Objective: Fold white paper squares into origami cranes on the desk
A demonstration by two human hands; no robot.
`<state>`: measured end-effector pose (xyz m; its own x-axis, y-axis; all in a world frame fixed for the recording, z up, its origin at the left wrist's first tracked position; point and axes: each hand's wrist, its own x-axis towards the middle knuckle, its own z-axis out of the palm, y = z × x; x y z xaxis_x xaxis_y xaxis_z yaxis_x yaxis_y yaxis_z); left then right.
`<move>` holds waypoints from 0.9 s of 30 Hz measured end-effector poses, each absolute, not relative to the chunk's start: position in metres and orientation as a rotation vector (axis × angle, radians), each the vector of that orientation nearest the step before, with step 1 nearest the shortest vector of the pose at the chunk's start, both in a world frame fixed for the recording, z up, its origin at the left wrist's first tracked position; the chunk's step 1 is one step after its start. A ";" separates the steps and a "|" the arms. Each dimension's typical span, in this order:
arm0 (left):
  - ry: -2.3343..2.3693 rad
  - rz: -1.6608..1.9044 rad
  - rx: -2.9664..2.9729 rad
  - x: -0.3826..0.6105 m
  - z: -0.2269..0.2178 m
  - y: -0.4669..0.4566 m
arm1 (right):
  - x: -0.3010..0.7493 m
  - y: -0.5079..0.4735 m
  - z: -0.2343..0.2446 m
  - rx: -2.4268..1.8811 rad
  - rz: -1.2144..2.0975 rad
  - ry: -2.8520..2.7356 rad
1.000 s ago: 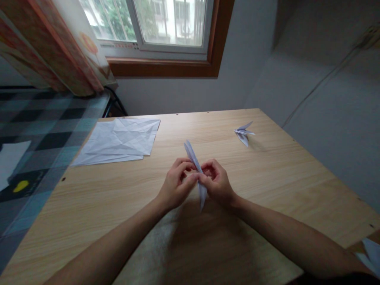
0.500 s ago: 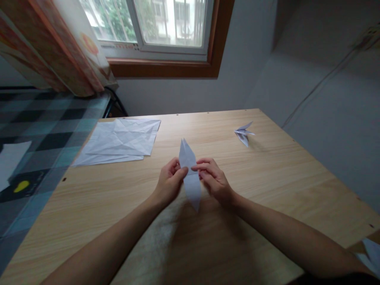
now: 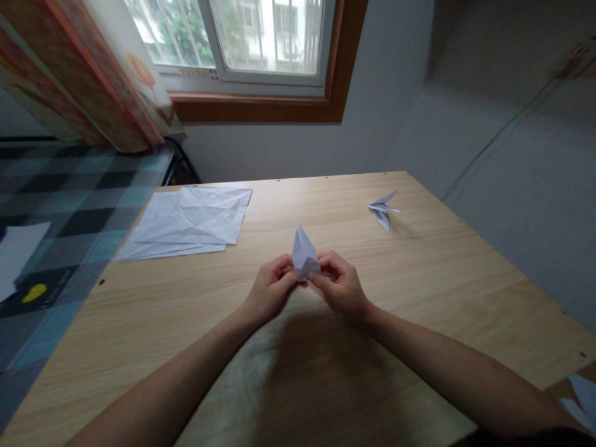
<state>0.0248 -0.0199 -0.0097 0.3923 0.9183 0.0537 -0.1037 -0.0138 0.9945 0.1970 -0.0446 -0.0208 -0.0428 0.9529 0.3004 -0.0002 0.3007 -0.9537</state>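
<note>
A small piece of folded white paper is held above the middle of the wooden table, its pointed tip facing away from me. My left hand pinches its left lower edge between thumb and fingers. On the right lower edge, my right hand grips it the same way. Both thumbs press near the bottom fold, and the other fingertips are partly hidden behind the paper.
Creased white paper sheets lie stacked at the table's far left. A folded paper figure with pointed wings stands at the far right. Beyond the left edge is a checked cloth; a window is ahead.
The long lower point of the paper has been folded upward, so the piece looks shorter. Both hands have closed in at its bottom edge, the right thumb now pressing the front.
</note>
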 end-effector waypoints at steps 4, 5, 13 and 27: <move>0.811 0.893 1.477 0.023 -0.009 -0.020 | 0.194 -0.044 -0.020 -1.030 1.125 -1.136; 0.815 0.892 1.490 0.023 -0.007 -0.021 | 0.193 -0.044 -0.019 -1.027 1.136 -1.099; 0.928 0.952 1.422 0.029 0.002 -0.024 | 0.193 -0.043 -0.014 -1.002 1.264 -1.038; 0.971 1.006 1.622 0.030 -0.004 -0.027 | 0.194 -0.054 -0.014 -1.135 0.899 -1.343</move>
